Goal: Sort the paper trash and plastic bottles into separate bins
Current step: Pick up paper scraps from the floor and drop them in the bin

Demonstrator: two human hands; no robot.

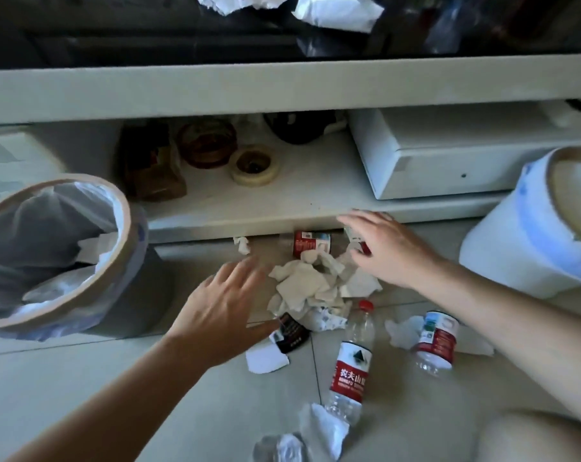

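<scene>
Crumpled paper pile lies on the floor at frame centre. The right hand, fingers spread and holding nothing, partly hides a red-labelled bottle behind it. The left hand, blurred, is open and empty. Bins are cropped at both edges.

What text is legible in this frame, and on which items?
"农夫山" in white on the red label of the upright-lying bottle; the last character and the smaller line under it are too blurred.
Labels on the right bottle, the far bottle and the dark packet: print unreadable.
</scene>
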